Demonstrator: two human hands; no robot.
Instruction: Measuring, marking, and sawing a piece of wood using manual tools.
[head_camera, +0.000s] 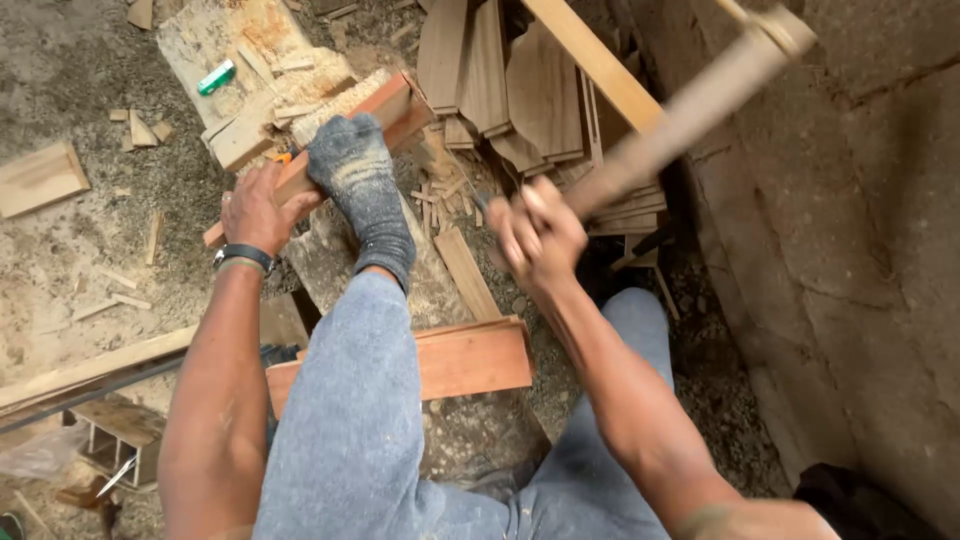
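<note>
On the far left, a flat pale wooden board (40, 178) lies on the dirt. Next, the left hand (258, 208) grips a long reddish wooden block (330, 150), and a foot in a grey sock (362, 190) presses on it. Further right, the right hand (535, 235) is shut tight around a blurry wooden handle (690, 110), lifted high.

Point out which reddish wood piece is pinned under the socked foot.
The long reddish strip, gripped by the left hand; the other reddish board lies free below the knee.
</note>
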